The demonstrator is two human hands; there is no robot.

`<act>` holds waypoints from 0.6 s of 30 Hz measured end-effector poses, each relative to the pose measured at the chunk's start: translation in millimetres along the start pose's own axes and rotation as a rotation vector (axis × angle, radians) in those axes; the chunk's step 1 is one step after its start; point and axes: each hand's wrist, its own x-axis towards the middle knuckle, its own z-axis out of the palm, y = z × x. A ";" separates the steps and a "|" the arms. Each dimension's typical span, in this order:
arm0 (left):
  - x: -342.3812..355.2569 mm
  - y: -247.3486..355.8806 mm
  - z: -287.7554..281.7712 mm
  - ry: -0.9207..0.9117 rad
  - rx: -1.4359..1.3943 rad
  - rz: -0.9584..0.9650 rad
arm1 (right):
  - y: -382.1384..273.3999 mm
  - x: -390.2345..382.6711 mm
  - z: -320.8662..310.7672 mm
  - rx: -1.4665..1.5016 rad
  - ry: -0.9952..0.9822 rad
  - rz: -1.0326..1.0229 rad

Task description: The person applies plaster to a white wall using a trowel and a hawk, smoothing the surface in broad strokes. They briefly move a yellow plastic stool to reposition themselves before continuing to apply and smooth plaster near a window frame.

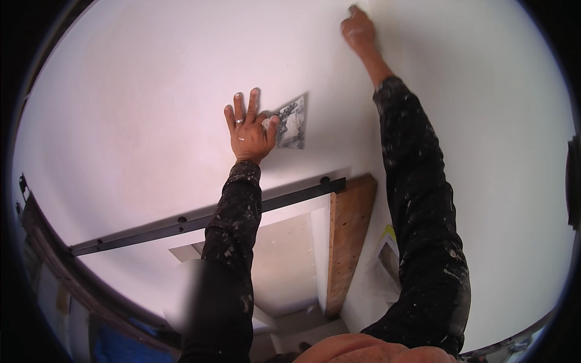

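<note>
Against the white wall [151,109], my left hand [251,136] pinches a broad putty knife [293,125] between thumb and forefinger. Grey-white smears cover its flat blade, which points right. The other fingers of that hand are stretched out along the wall. Higher up and to the right, my right hand [360,31] is closed near the corner where the two walls meet. Something small and pale may show at its fingertips, but what it holds is too blurred to name. Both dark sleeves are spotted with white.
Below my hands a black metal rail [278,198] with round fittings crosses the wall. A wooden board [352,236] stands upright beside the doorway opening [284,260]. Behind my right arm is a package with a yellow-green edge [388,233]. Blue material [115,345] shows at lower left.
</note>
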 end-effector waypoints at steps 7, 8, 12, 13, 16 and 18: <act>-1.1 -5.5 -9.2 0.008 0.030 -0.002 | 12.2 11.0 -14.3 -0.009 0.058 -0.110; 1.7 -2.5 -6.5 0.012 0.009 -0.001 | 27.2 31.3 -9.5 -0.077 0.035 -0.104; 9.1 11.5 4.2 0.045 -0.062 0.002 | 83.5 91.3 33.0 -0.290 0.085 -0.285; 5.0 5.0 0.5 0.036 -0.044 0.000 | 76.0 86.9 44.8 -0.277 0.059 -0.279; -0.1 -2.4 -4.4 0.010 -0.006 0.004 | 74.9 87.6 64.2 -0.347 0.001 -0.345; 9.5 12.7 5.6 0.060 -0.070 0.004 | 110.1 118.1 58.9 -0.700 0.052 -0.572</act>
